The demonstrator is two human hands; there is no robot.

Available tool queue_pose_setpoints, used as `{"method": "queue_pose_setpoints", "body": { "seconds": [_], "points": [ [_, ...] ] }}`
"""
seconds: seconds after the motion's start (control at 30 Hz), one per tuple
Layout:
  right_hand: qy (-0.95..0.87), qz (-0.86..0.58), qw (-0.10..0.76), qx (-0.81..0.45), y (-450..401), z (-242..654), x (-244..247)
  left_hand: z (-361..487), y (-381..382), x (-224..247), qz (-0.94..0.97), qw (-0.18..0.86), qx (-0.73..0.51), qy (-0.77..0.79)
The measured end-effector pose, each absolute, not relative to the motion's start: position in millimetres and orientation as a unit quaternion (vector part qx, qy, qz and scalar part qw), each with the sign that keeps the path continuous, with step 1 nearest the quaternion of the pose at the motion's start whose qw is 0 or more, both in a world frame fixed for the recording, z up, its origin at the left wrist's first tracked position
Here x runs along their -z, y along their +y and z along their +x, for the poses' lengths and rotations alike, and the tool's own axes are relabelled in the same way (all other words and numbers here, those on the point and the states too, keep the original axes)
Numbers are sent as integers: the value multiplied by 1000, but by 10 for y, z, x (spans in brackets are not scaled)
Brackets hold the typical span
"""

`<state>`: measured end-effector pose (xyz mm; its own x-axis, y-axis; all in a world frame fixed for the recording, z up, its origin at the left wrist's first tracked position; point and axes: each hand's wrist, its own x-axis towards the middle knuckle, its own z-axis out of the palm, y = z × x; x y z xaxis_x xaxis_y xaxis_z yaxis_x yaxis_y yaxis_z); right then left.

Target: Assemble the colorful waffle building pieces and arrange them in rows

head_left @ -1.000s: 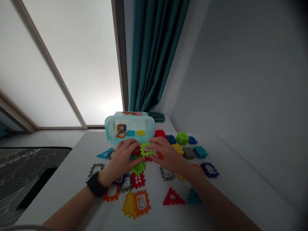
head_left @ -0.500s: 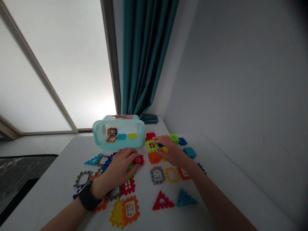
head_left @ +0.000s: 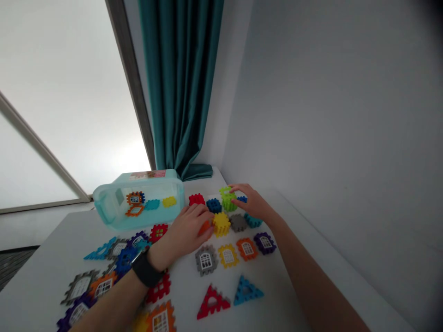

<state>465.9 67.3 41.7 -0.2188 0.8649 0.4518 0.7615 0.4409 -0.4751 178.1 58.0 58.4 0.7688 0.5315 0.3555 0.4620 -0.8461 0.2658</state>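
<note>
My right hand (head_left: 252, 201) is at the far right of the sorted pieces, its thumb and finger closed round a light green toothed piece (head_left: 227, 192) on top of a green stack (head_left: 229, 203). My left hand (head_left: 188, 229), below a wrist with a dark watch (head_left: 148, 269), rests over an orange stack (head_left: 205, 228) with its fingers curved down on it; whether it grips a piece is hidden. Around them stand stacks of yellow (head_left: 221, 224), dark blue (head_left: 214, 205), red (head_left: 197, 199), grey (head_left: 238, 222) and teal (head_left: 254, 220) pieces.
A clear teal bin (head_left: 138, 221) lies on its side at the back left with several pieces inside. Mixed pieces are heaped at the left. Window pieces (head_left: 247, 248) line up in front of the stacks, with red (head_left: 212, 302) and blue (head_left: 247, 291) triangles nearer.
The view has turned right. My right hand has carried the light green piece from near the red stack to the green stack. My left hand has moved from the mixed pieces to the orange stack.
</note>
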Motion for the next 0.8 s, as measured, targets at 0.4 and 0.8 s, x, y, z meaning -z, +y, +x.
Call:
{"method": "queue_pose_setpoints", "body": {
  "seconds": [0.4, 0.8],
  "points": [
    [-758, -556, 318, -123, 804, 4906, -207, 2077, 673, -521, 936, 98, -204, 269],
    [-752, -564, 310, -145, 832, 4959, -99, 2050, 667, -548, 936, 93, -217, 259]
  ]
}}
